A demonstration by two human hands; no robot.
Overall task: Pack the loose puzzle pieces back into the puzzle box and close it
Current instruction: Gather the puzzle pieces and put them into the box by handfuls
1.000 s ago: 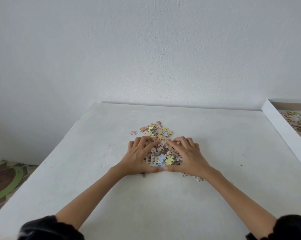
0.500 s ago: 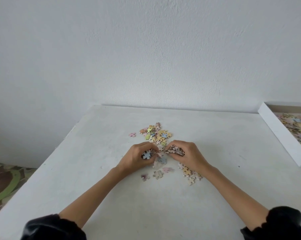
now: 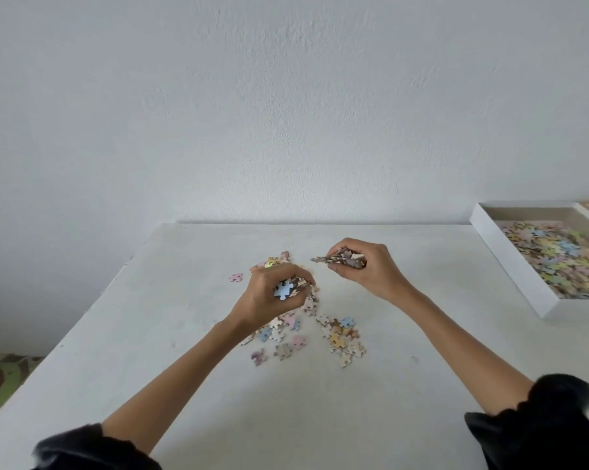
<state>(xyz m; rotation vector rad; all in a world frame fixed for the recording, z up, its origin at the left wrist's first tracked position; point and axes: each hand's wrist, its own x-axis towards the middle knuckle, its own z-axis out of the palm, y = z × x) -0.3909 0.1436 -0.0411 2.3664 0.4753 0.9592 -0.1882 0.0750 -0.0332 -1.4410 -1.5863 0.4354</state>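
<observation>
Now lifted off the bench (image 3: 171,334): left fingers (image 3: 288,271) and right fingers (image 3: 352,246) each clutch a handful of pieces (image 3: 337,258); box (image 3: 513,266) next.

Both forearms reach in from the near edge, bare below dark sleeves (image 3: 550,425). The left hand (image 3: 264,300) is curled round a clutch of puzzle pieces (image 3: 284,289). The right hand (image 3: 374,273) sits farther off and to the right, thumb and bent fingers pinching a bunch of its own.
</observation>
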